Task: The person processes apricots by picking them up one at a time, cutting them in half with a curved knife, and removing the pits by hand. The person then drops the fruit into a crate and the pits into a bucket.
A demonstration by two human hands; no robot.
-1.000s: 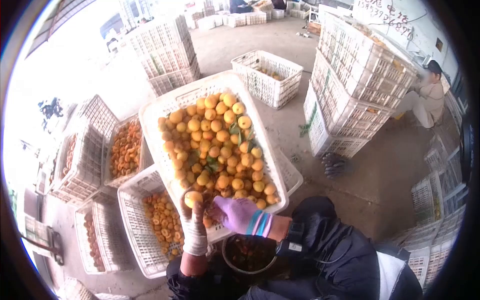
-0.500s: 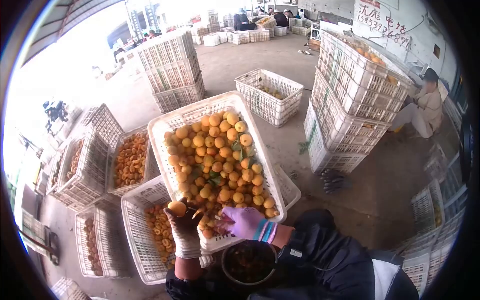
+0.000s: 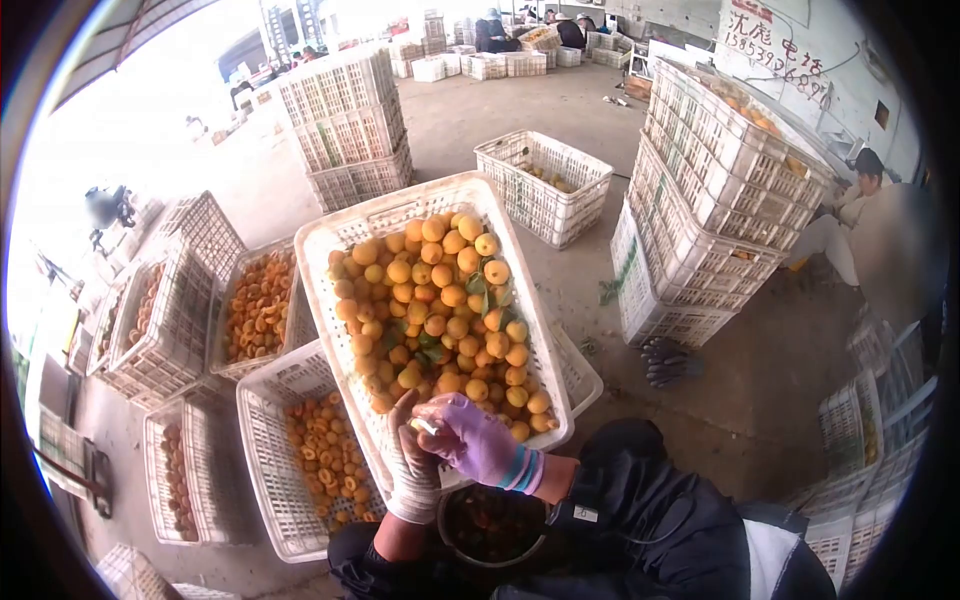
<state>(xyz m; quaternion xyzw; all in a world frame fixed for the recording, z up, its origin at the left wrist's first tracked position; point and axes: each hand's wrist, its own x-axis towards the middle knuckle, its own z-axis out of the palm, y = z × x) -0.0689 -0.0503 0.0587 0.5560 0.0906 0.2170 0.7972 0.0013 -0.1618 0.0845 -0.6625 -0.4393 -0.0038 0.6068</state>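
Observation:
My left hand [image 3: 412, 465], in a stained white glove, is closed over the near edge of a tilted white crate [image 3: 318, 240] full of apricots [image 3: 450, 295]. Its fingers meet those of my right hand [image 3: 480, 440], which wears a purple glove. From my right fist sticks out a small white-handled tool [image 3: 426, 426]; its working end cannot be made out. What my left fingers hold is hidden. Below and left, another crate [image 3: 255, 440] contains halved apricots [image 3: 325, 465]. Under my wrists stands a round bucket [image 3: 543, 545] with dark contents.
Crates of halved fruit [image 3: 258, 310] stand at left. A tall crate stack [image 3: 690, 210] rises at right, another stack [image 3: 345, 120] behind. A single crate [image 3: 545, 195] is ahead. Dark gloves [image 3: 670, 360] lie on the floor. A person [image 3: 850, 215] sits at far right.
My left hand has moved right and down against my right hand. The apricot seen in its fingers before no longer shows. My right hand has turned and shifted slightly up and left.

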